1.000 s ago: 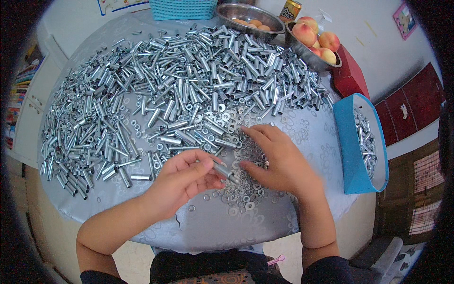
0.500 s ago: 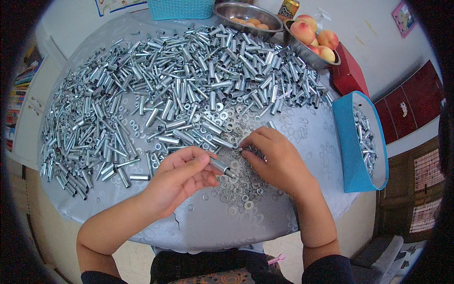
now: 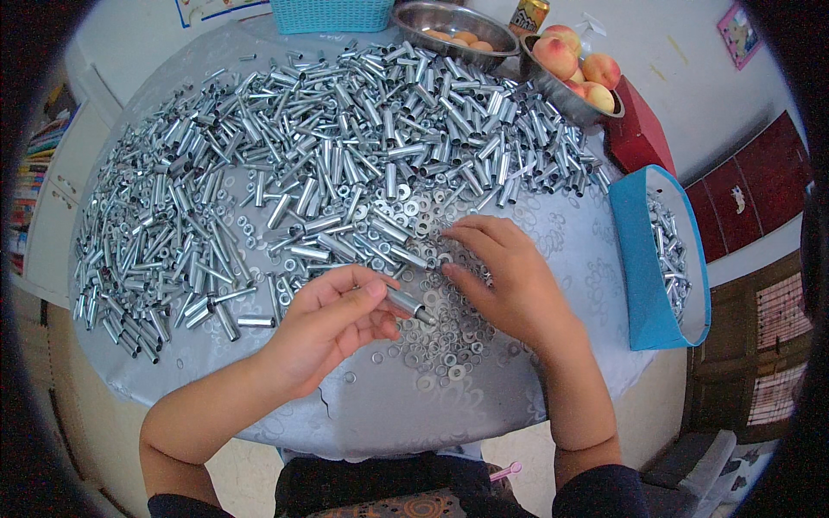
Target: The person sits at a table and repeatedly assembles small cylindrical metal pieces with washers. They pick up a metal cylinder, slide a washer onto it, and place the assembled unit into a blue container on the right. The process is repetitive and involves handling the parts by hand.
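My left hand (image 3: 332, 324) is closed around a shiny metal sleeve (image 3: 404, 301), pinched between thumb and fingers. A bolt's narrower tip (image 3: 425, 317) pokes out of the sleeve's right end, which points toward the right and slightly down. Just right of it, my right hand (image 3: 514, 281) hovers at the pile of flat washers (image 3: 449, 341), thumb and fingertips apart; nothing shows between them. Behind both hands spreads a big heap of metal sleeves and bolts (image 3: 345, 129). Some washers and nuts lie mixed among its near pieces. My right palm and fingers hide part of the washer pile.
A blue fabric bin (image 3: 643, 259) holding metal parts stands at the table's right edge. Along the back are a turquoise basket (image 3: 332, 15), a steel bowl of eggs (image 3: 410, 34), a can (image 3: 528, 15), a bowl of peaches (image 3: 561, 97) and a red box (image 3: 637, 125).
The fingers of my right hand have spread apart and lifted slightly from the washers and nearby sleeves. My left hand keeps hold of the metal sleeve, almost still.
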Available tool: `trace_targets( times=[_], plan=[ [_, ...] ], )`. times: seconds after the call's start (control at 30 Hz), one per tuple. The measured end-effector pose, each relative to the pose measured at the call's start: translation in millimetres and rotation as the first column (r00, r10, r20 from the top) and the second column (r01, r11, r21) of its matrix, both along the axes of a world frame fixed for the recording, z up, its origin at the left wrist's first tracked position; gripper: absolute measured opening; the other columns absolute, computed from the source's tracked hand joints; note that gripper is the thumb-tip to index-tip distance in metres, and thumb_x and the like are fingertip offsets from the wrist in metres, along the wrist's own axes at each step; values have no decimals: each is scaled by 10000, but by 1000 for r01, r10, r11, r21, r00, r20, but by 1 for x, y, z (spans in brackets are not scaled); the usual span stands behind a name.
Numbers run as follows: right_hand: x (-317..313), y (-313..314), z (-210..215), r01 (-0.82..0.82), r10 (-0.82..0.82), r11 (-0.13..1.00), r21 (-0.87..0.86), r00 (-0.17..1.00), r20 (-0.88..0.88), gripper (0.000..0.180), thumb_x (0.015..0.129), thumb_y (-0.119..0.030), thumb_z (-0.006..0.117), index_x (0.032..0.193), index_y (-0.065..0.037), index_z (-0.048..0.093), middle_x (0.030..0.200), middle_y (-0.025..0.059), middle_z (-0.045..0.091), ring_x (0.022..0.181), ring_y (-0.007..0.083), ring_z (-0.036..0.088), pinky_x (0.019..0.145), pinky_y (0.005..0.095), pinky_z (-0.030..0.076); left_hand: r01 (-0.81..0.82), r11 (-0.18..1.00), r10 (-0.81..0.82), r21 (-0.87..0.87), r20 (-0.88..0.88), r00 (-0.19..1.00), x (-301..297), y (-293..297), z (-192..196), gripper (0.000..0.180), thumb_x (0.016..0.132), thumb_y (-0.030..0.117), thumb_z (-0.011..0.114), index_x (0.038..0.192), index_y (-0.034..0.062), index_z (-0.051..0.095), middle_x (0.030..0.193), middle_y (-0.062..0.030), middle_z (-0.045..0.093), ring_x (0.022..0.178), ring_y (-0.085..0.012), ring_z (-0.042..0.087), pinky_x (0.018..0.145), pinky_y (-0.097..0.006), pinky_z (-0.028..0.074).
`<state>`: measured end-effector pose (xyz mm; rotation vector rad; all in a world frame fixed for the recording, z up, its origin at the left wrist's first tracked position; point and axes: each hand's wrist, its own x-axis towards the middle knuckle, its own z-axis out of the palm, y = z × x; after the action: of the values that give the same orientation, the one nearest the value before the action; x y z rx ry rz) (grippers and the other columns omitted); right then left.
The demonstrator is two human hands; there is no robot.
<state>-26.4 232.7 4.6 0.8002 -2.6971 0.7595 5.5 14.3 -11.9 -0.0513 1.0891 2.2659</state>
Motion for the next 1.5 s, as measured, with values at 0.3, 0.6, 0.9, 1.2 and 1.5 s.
trace_targets(
  times=[0.3,0.6,0.9,1.2,1.5],
  plan=[
    [-11,-5,-17,-1,-1,1000,17,997,80,241,754,-47,577,993,-66,591,950,109,538,876,273,505,777,345,411,-11,1000,11,26,7,1000,0,0,-1,213,878,186,489,995,9,505,912,-119,593,768,-158,563,733,-280,448],
    [-10,0,-12,9,-11,999,-49,1000,-30,118,720,-60,589,838,-55,598,816,106,566,800,289,527,712,379,426,-44,999,45,-10,9,999,0,4,2,232,879,198,487,994,-2,507,814,-82,573,748,-159,558,722,-310,464],
    [-2,-4,-8,129,-57,938,-320,973,225,203,744,-47,567,946,-29,580,820,154,587,763,316,565,683,371,445,-59,998,59,-1,1,998,0,4,1,211,882,181,480,986,1,510,820,-88,572,752,-150,561,728,-310,466],
    [-8,1,-15,26,-25,1000,-9,999,36,145,734,-95,596,871,-46,600,841,119,565,813,306,523,710,377,430,-54,998,54,16,-8,998,0,2,-1,211,884,175,483,990,-6,494,902,-128,584,790,-168,563,753,-291,450],
    [-7,-1,-12,58,-54,995,-81,997,53,118,740,-100,592,832,-31,618,776,122,588,758,304,547,684,378,436,-63,998,63,21,-17,998,0,3,-1,205,885,177,480,995,5,496,909,-124,585,782,-153,565,756,-288,452]
  ],
)
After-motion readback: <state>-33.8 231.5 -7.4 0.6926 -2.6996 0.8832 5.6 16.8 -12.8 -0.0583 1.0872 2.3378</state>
